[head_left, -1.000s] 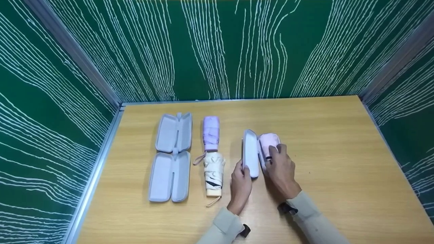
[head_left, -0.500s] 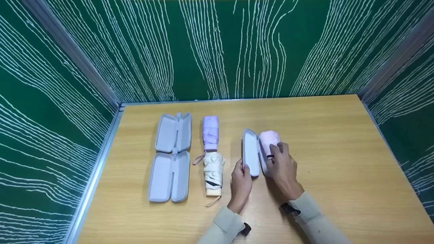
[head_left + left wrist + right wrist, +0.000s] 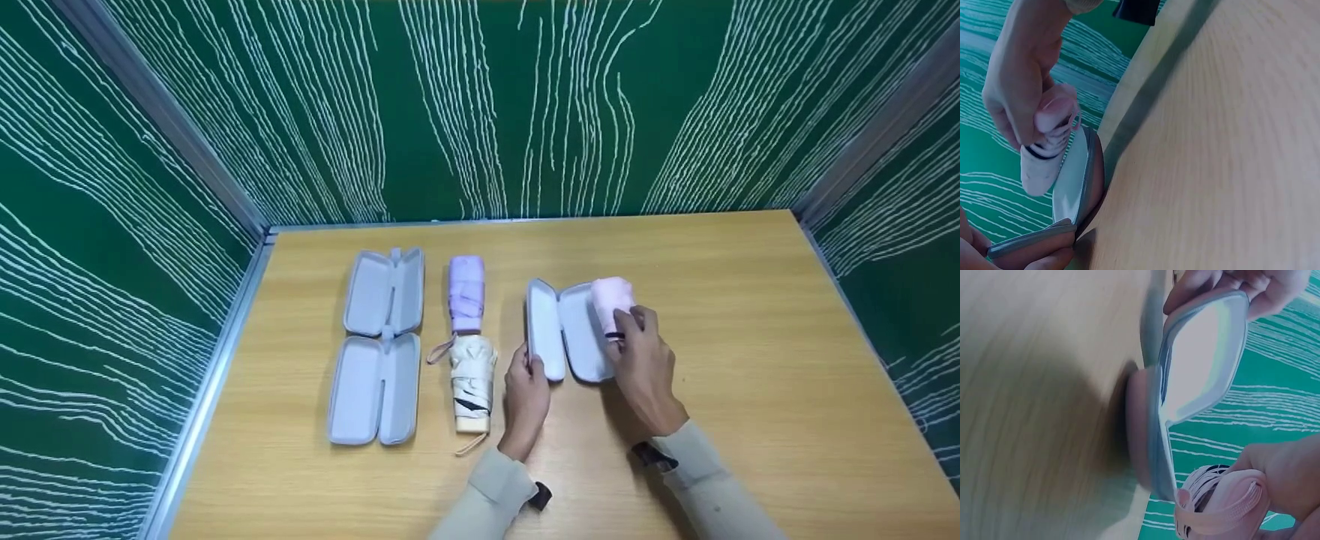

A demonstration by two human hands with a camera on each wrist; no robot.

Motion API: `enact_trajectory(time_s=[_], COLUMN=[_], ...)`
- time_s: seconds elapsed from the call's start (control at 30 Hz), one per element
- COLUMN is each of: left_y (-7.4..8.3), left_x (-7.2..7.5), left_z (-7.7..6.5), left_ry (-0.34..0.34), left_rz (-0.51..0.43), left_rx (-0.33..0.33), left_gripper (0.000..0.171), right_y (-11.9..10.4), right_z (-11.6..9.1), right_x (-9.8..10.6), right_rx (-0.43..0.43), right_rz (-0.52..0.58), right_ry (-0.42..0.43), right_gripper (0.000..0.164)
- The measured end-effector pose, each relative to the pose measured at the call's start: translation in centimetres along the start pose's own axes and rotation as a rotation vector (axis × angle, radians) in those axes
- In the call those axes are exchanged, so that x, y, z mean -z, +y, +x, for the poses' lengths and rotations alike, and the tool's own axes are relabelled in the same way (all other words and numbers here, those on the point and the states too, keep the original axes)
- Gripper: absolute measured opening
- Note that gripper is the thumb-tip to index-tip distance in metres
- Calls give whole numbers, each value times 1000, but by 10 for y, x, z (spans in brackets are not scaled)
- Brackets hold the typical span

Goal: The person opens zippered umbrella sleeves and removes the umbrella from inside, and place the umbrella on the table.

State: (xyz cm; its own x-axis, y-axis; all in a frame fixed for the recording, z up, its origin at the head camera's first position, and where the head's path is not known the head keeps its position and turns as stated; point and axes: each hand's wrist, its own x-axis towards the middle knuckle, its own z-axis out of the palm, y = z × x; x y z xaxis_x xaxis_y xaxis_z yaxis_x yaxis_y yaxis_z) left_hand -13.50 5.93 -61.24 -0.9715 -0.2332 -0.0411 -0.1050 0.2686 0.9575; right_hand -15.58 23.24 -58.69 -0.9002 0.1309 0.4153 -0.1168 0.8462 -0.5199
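My right hand [image 3: 646,375] grips a folded pink umbrella [image 3: 613,298] by its handle end, over the right half of an unzipped case [image 3: 585,341]. In the left wrist view the pink umbrella [image 3: 1044,166] hangs tilted above the case's grey lining [image 3: 1072,177]. A pink wrist strap [image 3: 1199,517] loops from its handle in the right wrist view. With thumb and fingers, my left hand [image 3: 527,394] pinches the near left edge of the case's raised half [image 3: 546,330]. The other half rests on the table.
Left of my hands, a folded purple umbrella [image 3: 466,292] and a folded cream umbrella [image 3: 472,379] lie end to end on the wooden table [image 3: 720,285]. Further left lie two unfolded grey-lined cases, one far [image 3: 371,292] and one near [image 3: 356,390]. Green walls [image 3: 525,112] enclose the table.
My right hand has lifted the pink umbrella out of the case's right half and moved it slightly right. My left hand has tipped the case half a little left, so the case stands wider.
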Motion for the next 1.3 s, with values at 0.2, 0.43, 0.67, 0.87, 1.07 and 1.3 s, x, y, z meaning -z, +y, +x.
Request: enact_trajectory(time_s=[0.2, 0.43, 0.67, 0.87, 1.07, 1.3], left_y=[2, 6, 9, 10, 9, 8], left_x=[-3, -3, -3, -3, -4, -6], left_z=[8, 15, 22, 29, 36, 42], left_ry=[56, 71, 89, 102, 92, 117], left_rz=[-7, -17, -9, -29, -84, -163], left_rx=[-16, 27, 33, 15, 32, 18], left_gripper=[39, 40, 41, 40, 41, 37], right_y=[11, 21, 34, 41, 50, 57], right_z=[2, 8, 13, 15, 16, 18], right_x=[2, 7, 8, 6, 3, -1], right_rx=[3, -30, -51, -96, -128, -113], right_rz=[-12, -18, -29, -29, -41, -55], right_ry=[62, 60, 40, -6, -44, -36], right_gripper=[46, 47, 48, 48, 47, 43])
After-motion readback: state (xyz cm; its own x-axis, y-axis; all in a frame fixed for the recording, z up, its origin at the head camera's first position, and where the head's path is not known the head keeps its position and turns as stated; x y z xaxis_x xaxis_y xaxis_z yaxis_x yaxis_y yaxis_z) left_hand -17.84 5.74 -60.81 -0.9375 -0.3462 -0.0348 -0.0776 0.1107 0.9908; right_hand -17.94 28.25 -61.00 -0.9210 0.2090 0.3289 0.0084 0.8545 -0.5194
